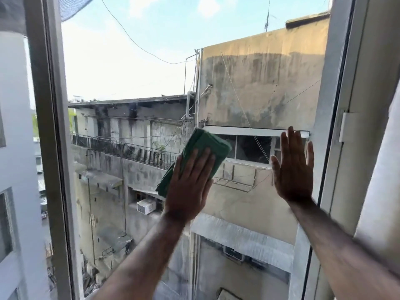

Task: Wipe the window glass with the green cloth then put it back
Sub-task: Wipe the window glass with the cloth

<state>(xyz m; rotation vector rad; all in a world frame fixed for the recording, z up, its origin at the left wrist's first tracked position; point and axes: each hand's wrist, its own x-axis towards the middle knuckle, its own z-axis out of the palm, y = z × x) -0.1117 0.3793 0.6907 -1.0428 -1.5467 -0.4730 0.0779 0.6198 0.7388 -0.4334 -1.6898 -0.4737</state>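
Observation:
A tall pane of window glass (pixel 134 68) fills the view, with buildings and sky behind it. My left hand (pixel 190 185) lies flat on a folded green cloth (pixel 205 144) and presses it against the glass near the middle. The cloth sticks out above and to the left of my fingers. My right hand (pixel 294 167) rests flat on the glass near the right frame, fingers spread, holding nothing.
A grey window frame post (pixel 52 126) runs down the left side. A white frame (pixel 346 105) with a small hinge block (pixel 346 126) runs down the right. A white wall or curtain edge (pixel 381 169) stands at the far right.

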